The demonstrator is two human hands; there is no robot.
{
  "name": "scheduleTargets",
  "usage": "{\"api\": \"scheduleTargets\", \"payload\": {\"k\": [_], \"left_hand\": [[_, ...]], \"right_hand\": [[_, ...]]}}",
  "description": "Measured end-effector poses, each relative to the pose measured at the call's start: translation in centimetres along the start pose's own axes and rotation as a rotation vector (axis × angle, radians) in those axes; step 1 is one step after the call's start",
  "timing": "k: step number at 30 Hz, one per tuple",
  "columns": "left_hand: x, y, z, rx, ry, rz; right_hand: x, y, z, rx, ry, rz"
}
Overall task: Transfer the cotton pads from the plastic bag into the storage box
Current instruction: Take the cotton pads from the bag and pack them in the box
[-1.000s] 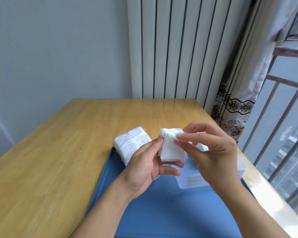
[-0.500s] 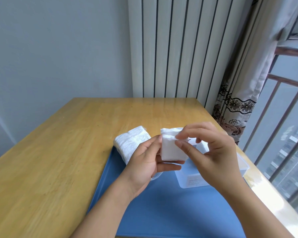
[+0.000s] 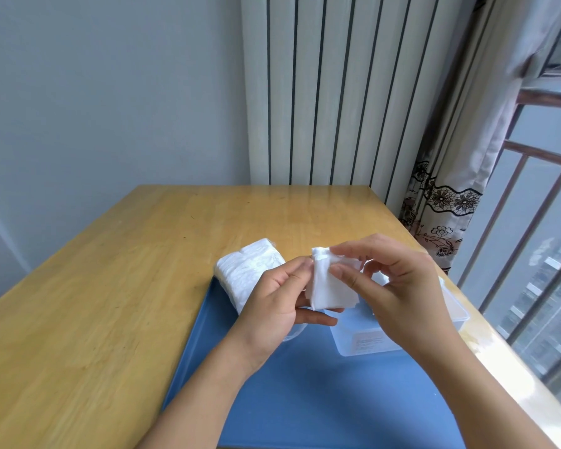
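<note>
So there's a small stack of white square cotton pads (image 3: pixel 332 291) held upright above the mat, the clear plastic bag of white pads (image 3: pixel 246 270) lying left, and the translucent rectangular plastic storage box (image 3: pixel 370 341) open just right.

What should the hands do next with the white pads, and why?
Probably lower the stack of pads into the clear box. Both the left hand and right hand pinch it just above the box, which sits open below them.
</note>
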State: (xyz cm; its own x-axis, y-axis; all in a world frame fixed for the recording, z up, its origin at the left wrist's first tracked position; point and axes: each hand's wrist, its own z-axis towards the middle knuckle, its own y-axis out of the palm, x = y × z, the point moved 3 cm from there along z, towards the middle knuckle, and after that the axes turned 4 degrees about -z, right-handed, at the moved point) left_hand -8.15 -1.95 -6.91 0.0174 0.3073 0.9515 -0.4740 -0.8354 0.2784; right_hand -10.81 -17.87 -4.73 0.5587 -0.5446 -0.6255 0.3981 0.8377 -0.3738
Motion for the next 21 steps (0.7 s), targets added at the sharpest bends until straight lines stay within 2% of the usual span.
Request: {"api": "scheduleTargets", "payload": {"k": [10,21], "left_hand": [[0.1,0.2,-0.1,-0.034,-0.005,-0.055],[0.0,0.2,-0.2,-0.025,-0.081,-0.153]], "right_hand": [[-0.3,0.1,0.0,0.028,-0.023,-0.057],[-1.2,-0.1,-0.4,0.106,-0.171,-0.204]]}}
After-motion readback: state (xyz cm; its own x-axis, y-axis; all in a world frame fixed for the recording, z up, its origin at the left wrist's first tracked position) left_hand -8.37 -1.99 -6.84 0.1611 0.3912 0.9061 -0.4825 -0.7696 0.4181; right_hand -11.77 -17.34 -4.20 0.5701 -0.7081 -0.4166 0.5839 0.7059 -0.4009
